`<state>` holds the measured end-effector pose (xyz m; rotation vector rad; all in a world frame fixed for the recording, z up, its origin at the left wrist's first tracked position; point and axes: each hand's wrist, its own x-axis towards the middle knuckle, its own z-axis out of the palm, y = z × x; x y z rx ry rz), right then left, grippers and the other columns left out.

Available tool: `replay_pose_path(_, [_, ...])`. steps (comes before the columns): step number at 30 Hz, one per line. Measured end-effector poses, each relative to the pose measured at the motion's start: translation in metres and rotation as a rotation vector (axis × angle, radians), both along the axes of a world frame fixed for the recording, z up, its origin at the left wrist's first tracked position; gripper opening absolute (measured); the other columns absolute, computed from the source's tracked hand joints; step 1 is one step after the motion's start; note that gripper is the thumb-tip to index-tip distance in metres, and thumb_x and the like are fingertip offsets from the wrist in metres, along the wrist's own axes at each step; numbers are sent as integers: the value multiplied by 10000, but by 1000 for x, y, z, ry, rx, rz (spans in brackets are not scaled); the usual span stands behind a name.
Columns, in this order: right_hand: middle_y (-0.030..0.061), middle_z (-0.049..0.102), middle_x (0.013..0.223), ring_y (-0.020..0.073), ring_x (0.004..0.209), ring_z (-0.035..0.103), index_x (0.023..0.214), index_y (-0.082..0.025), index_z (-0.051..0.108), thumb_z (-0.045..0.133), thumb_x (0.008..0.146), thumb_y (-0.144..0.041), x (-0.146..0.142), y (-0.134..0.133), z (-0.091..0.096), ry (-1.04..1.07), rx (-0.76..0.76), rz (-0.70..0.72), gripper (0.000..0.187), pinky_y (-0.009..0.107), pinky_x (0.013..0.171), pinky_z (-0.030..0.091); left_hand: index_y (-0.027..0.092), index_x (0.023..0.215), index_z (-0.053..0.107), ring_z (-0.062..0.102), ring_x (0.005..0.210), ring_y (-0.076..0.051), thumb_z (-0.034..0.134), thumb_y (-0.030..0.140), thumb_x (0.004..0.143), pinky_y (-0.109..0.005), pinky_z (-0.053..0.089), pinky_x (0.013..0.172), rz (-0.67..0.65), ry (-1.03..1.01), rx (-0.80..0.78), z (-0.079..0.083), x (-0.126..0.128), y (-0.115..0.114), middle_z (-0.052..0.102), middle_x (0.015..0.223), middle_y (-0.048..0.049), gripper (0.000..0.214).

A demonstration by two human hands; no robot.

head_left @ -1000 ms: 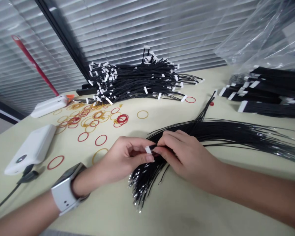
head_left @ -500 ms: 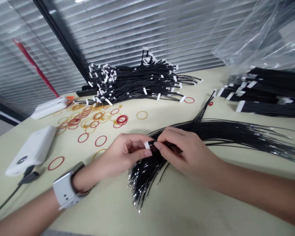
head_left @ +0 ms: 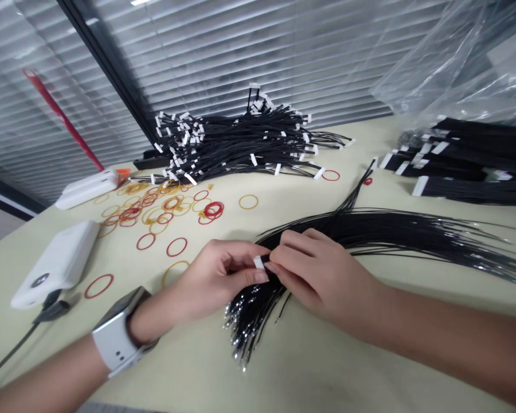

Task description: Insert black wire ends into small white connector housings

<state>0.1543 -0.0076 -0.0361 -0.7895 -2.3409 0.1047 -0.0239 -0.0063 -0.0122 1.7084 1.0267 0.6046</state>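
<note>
Between the thumb and fingers of my left hand point(head_left: 221, 275) is a small white connector point(head_left: 258, 262), with black wire running from it toward the right. My right hand point(head_left: 318, 269) is closed in a pinch on the black wires just beside the connector; its fingertips partly hide them. Beneath both hands lies a loose bundle of black wires point(head_left: 391, 232). Its near ends, with shiny metal terminals point(head_left: 243, 332), fan out below my hands. A smaller group of wires point(head_left: 355, 195) with a white tip sticks up and back from the bundle.
A big pile of black cables point(head_left: 241, 140) with white connectors stands by the blinds. More cable bundles point(head_left: 468, 189) lie at right, near clear plastic point(head_left: 447, 63). Red and yellow rubber bands point(head_left: 176, 246) are scattered at left, beside a white power bank point(head_left: 55, 264) with a cord.
Both hands have dipped slightly, and the connector has tilted and moved down a little. The right fingers have closed up nearer to it. The piles have not moved.
</note>
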Motion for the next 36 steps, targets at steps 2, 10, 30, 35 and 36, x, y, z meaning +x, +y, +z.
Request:
replay_pose_path(2, [22,501,683,116,613,433,694,-156,502,349,879,-156,1,2,1,5,-31,-21,239,264,588,339,144,923,671,566,636,-100,602,152,758,-194,452,571,2,-2,19,0,0,1,666,743,-17,179])
replay_pose_path(10, [-1,543,778,88,657,480,808,-174,529,454,858,-198,13,9,6,123,-329,-34,94,214,582,358,134,898,635,601,728,-112,605,123,746,-216,486,677,63,-58,67,-1,-5,13,682,820,-31,156])
replay_pose_path(30, [15,534,745,121,670,498,800,-169,536,443,868,-317,25,26,9,-80,-181,-23,188,253,610,386,136,856,564,502,676,-98,564,169,781,-212,389,608,8,-31,-20,1,-8,16,564,740,3,81])
replay_pose_path(35, [14,557,862,124,713,510,1026,-199,484,604,746,-383,47,41,14,-97,-323,-105,357,253,618,422,134,917,554,517,702,-121,546,263,806,-247,401,621,63,9,25,-1,-11,19,588,809,-29,170])
replay_pose_path(36, [9,562,845,120,702,511,994,-202,498,595,757,-348,50,43,16,-128,-347,-108,295,250,611,421,133,926,553,520,700,-121,543,269,809,-249,403,625,69,13,30,-2,-11,20,591,809,-30,180])
